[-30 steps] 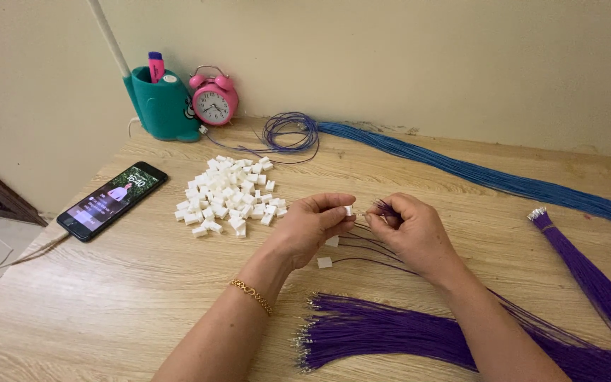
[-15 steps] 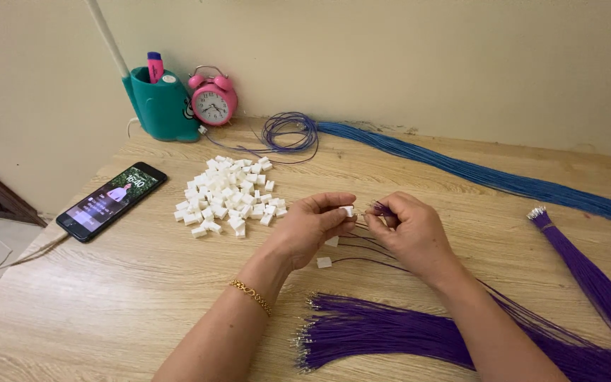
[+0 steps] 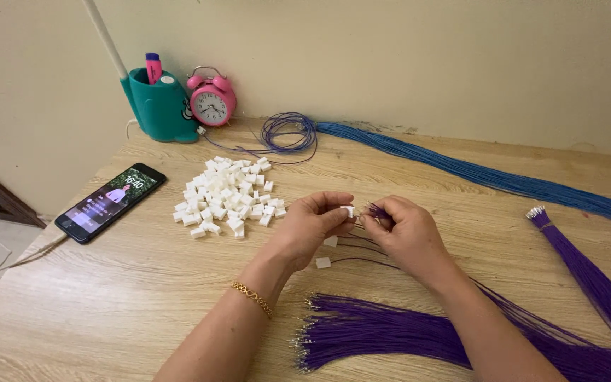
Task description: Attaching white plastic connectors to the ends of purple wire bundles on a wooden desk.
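Left hand [image 3: 310, 225] pinches a small white connector housing [image 3: 348, 210] between thumb and forefinger, held just above the wooden table [image 3: 107, 311] near its centre. Right hand [image 3: 406, 233] grasps the end of thin purple wires [image 3: 376, 211], tips right at the housing; fingers closed on them. Two finished housings [image 3: 323, 262] with wire tails lie just below the hands. Pile of loose white housings [image 3: 224, 197] to the left; purple wire bundle [image 3: 390, 332] near edge, another far right. Blue wire bundle [image 3: 475, 173] runs along the far side. Phone [image 3: 110, 201] at left; pink alarm clock [image 3: 211, 101] and teal holder [image 3: 160, 106] by the wall.
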